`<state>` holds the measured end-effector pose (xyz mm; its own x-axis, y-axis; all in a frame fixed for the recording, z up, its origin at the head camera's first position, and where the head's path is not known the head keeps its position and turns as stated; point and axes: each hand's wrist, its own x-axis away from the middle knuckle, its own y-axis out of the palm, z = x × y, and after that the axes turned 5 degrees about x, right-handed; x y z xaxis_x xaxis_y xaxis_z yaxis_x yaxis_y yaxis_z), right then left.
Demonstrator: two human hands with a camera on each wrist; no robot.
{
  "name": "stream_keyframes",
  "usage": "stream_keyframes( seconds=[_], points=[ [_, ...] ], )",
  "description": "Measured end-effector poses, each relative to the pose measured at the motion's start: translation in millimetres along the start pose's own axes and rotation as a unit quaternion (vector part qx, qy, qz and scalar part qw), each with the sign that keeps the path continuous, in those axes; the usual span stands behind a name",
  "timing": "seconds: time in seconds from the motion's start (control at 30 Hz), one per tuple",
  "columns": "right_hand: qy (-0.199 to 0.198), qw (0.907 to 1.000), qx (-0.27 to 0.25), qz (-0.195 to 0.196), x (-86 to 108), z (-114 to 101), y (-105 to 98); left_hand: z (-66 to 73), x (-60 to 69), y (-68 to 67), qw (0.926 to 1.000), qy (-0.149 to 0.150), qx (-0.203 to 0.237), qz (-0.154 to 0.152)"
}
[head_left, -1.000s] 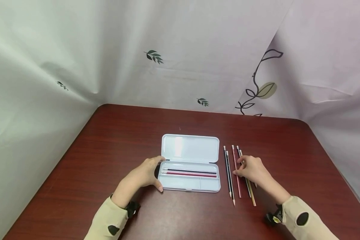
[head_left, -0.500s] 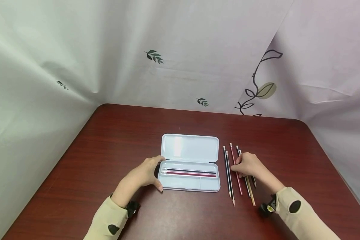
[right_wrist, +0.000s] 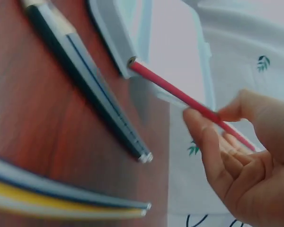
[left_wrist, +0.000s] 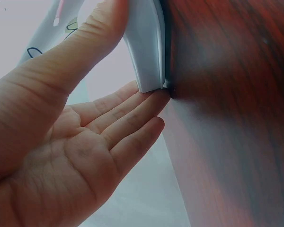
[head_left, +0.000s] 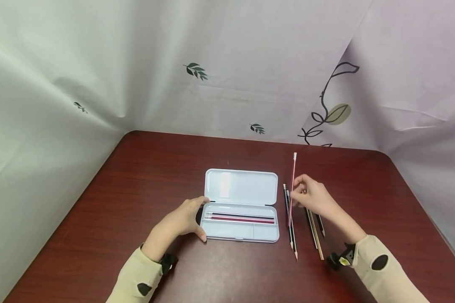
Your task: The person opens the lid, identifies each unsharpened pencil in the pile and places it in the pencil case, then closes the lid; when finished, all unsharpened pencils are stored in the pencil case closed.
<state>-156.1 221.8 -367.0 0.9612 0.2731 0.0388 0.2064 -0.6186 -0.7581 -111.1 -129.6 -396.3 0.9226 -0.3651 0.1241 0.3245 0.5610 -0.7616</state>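
A white pencil case (head_left: 227, 231) lies with its lid (head_left: 241, 187) laid back; a dark and a red pencil (head_left: 242, 219) rest in its upper compartment. My left hand (head_left: 180, 219) holds the case's left end between thumb and fingers; in the left wrist view the fingertips of that hand (left_wrist: 80, 113) touch its edge. Between thumb and fingers my right hand (head_left: 314, 195) pinches a red pencil (head_left: 293, 174), raised above two dark pencils (head_left: 290, 227). The right wrist view shows the red pencil (right_wrist: 175, 91) tilted in the right hand (right_wrist: 251, 156), off the table.
Right of the two dark pencils lie several more, among them a gold one (head_left: 317, 240) and a dark one (head_left: 320, 225), partly under my right hand. The brown table (head_left: 167, 164) is bounded by white patterned cloth (head_left: 227, 101) at the back and sides.
The red pencil has been lifted off the table and turned more upright as my right hand rose and moved away from me. My left hand stays at the case.
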Motion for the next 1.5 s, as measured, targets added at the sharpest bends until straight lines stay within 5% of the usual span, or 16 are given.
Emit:
stream_keyframes(
  seconds=[0.27, 0.43, 0.57, 0.7, 1.13, 1.5],
  points=[
    [-0.140, 0.9882, -0.048, 0.038, -12.6, -16.5, 18.5, 5.2, 2.5, -2.9, 1.0000, -0.008, 0.000, -0.003],
    [-0.231, 0.9721, 0.037, 0.012, -15.4, -29.8, 31.0, 5.0, 2.3, -2.7, 0.9999, -0.012, 0.003, -0.004],
    [-0.246, 0.9581, 0.146, -0.013, -15.2, -39.0, 36.1, 6.5, 1.9, -3.0, 0.9997, -0.022, 0.004, -0.006],
    [-0.254, 0.9478, 0.191, -0.030, -16.7, -42.5, 41.6, 6.7, 1.7, -2.9, 0.9997, -0.025, 0.005, -0.004],
    [-0.300, 0.9238, 0.222, -0.086, -16.8, -45.2, 60.4, 4.5, 1.5, -1.1, 0.9999, -0.013, -0.003, 0.000],
    [-0.335, 0.9033, 0.255, -0.081, -20.2, -47.8, 72.5, 6.0, 2.3, -1.6, 0.9998, -0.018, 0.003, 0.001]
  ],
)
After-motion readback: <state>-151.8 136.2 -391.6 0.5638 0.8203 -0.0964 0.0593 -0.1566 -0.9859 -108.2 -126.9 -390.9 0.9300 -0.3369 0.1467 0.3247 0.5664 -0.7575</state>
